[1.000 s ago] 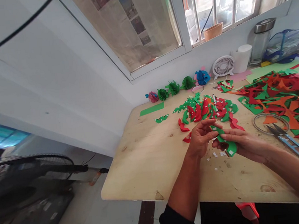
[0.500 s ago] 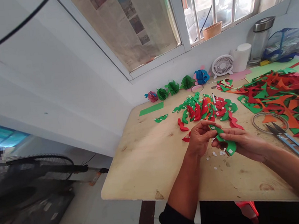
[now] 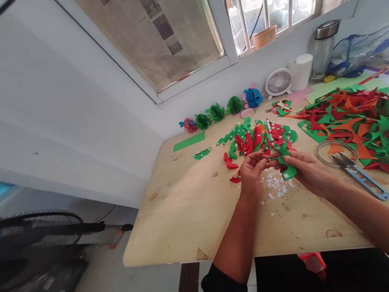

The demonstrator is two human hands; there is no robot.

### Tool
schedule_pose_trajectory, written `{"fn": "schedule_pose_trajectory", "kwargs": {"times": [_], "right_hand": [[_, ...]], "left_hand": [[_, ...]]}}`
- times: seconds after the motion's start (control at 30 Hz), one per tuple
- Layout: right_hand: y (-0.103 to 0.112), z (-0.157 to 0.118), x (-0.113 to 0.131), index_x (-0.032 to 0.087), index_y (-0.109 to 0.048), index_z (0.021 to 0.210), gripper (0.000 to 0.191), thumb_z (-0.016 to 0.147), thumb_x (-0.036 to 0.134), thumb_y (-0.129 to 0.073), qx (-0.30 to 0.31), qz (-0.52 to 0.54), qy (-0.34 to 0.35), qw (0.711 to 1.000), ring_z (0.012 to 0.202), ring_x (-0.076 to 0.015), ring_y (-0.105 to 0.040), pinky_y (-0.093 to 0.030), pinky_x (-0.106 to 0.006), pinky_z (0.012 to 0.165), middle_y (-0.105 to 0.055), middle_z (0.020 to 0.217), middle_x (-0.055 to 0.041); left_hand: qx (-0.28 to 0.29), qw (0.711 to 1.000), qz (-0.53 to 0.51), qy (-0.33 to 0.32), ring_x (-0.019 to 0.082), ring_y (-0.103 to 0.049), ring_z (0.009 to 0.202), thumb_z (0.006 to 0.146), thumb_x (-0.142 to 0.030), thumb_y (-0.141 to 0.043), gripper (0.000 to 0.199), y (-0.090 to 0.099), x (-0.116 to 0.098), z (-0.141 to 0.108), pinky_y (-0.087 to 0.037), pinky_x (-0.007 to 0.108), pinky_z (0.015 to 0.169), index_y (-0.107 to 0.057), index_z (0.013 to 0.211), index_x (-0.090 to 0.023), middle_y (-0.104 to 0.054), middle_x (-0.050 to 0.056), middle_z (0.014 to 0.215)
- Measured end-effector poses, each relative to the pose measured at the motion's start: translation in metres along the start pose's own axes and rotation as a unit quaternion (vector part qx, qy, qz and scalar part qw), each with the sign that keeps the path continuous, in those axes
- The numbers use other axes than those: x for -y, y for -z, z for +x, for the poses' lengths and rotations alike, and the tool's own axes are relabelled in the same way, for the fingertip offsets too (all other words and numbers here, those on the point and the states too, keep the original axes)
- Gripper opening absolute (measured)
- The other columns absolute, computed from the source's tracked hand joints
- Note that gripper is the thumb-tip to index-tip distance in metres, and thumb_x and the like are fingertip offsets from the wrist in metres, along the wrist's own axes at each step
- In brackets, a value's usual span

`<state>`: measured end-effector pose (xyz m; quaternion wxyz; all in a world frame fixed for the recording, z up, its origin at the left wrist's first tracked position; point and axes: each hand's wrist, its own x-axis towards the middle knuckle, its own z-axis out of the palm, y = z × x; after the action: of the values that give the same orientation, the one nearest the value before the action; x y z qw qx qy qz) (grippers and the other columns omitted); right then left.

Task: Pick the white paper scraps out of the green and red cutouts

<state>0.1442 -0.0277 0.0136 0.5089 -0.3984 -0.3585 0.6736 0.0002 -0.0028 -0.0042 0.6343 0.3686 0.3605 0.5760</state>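
Note:
My right hand pinches a curved green paper cutout with a white square tab on its lower end, just above the table. Close to its left side, my left hand has thumb and fingers pressed together. Whatever is between those fingertips, if anything, is too small to make out. Small white paper bits lie scattered on the table under both hands. Behind them spreads a heap of red and green scalloped cutouts with white squares on them.
Thread snips rest at a metal ring on the right. Beyond is a big pile of paper offcuts. Folded paper flowers, a small fan and a glass bottle stand along the wall. A green strip lies back left.
My left hand has drawn away from the green cutout's upper end, fingertips still pinched. My right hand keeps hold of the cutout. The camera view has shifted, and more white bits show below.

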Motion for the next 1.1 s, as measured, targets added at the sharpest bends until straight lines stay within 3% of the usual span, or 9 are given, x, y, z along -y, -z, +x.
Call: {"fn": "schedule_pose_trajectory", "kwargs": {"times": [0.1, 0.2, 0.4, 0.6, 0.7, 0.87, 1.1], "right_hand": [[0.001, 0.001, 0.001, 0.023, -0.069, 0.097, 0.027, 0.076, 0.039, -0.066, -0.033, 0.003, 0.027, 0.999, 0.073, -0.0152, -0.062, -0.046, -0.023, 0.06, -0.073, 0.084, -0.0025], [0.0, 0.001, 0.003, 0.024, -0.069, 0.098, 0.027, 0.076, 0.04, -0.066, -0.049, 0.006, 0.046, 0.998, 0.073, -0.0157, -0.062, -0.046, -0.025, 0.062, -0.073, 0.085, -0.002], [-0.003, 0.0, 0.003, 0.024, -0.069, 0.097, 0.026, 0.077, 0.039, -0.064, -0.033, 0.012, 0.081, 0.996, 0.09, -0.0214, -0.063, -0.048, -0.03, 0.069, -0.071, 0.099, -0.0036], [-0.001, 0.001, 0.001, 0.023, -0.067, 0.101, 0.028, 0.079, 0.038, -0.063, -0.036, -0.018, 0.104, 0.994, 0.094, -0.0234, -0.063, -0.051, -0.031, 0.067, -0.072, 0.097, -0.0044], [-0.003, 0.001, 0.001, 0.024, -0.069, 0.098, 0.024, 0.078, 0.036, -0.064, -0.045, -0.005, 0.115, 0.992, 0.092, -0.0219, -0.064, -0.051, -0.029, 0.067, -0.072, 0.093, -0.0031], [-0.004, -0.001, 0.003, 0.026, -0.069, 0.097, 0.02, 0.079, 0.033, -0.064, -0.042, 0.028, 0.121, 0.991, 0.092, -0.0206, -0.065, -0.051, -0.027, 0.064, -0.073, 0.094, -0.002], [-0.004, -0.005, 0.009, 0.027, -0.069, 0.098, 0.018, 0.081, 0.032, -0.062, -0.001, 0.053, 0.13, 0.99, 0.1, -0.023, -0.063, -0.052, -0.035, 0.081, -0.072, 0.101, -0.0032]], "left_hand": [[-0.029, 0.998, 0.044, -0.022, 0.011, -0.06, 0.066, 0.065, -0.032, -0.071, 0.023, -0.003, 0.004, -0.002, -0.048, 0.026, 0.068, -0.059, 0.076, -0.015, -0.062, 0.0, 0.068], [0.006, 0.996, 0.087, -0.019, 0.012, -0.06, 0.063, 0.069, -0.035, -0.068, 0.022, -0.009, 0.003, -0.008, -0.047, 0.026, 0.065, -0.059, 0.07, -0.015, -0.063, 0.002, 0.065], [0.089, 0.992, 0.08, 0.039, 0.017, -0.063, 0.075, 0.067, -0.039, -0.07, 0.028, -0.02, 0.0, -0.017, -0.049, 0.027, 0.061, -0.062, 0.079, -0.015, -0.069, 0.007, 0.085], [0.098, 0.993, 0.05, 0.054, 0.016, -0.063, 0.077, 0.063, -0.033, -0.075, 0.029, -0.021, 0.003, -0.019, -0.05, 0.025, 0.061, -0.06, 0.079, -0.014, -0.068, 0.008, 0.095], [0.103, 0.993, 0.049, 0.018, 0.018, -0.064, 0.083, 0.064, -0.031, -0.074, 0.027, -0.022, 0.003, -0.02, -0.05, 0.025, 0.064, -0.058, 0.079, -0.015, -0.067, 0.009, 0.102], [0.125, 0.981, 0.128, -0.08, 0.016, -0.064, 0.081, 0.072, -0.028, -0.069, 0.019, -0.019, 0.007, -0.022, -0.051, 0.028, 0.072, -0.059, 0.082, -0.015, -0.066, 0.006, 0.092], [0.115, 0.938, 0.246, -0.214, 0.015, -0.064, 0.078, 0.079, -0.024, -0.06, 0.013, -0.017, 0.008, -0.025, -0.052, 0.029, 0.074, -0.063, 0.089, -0.016, -0.067, 0.005, 0.087]]}}
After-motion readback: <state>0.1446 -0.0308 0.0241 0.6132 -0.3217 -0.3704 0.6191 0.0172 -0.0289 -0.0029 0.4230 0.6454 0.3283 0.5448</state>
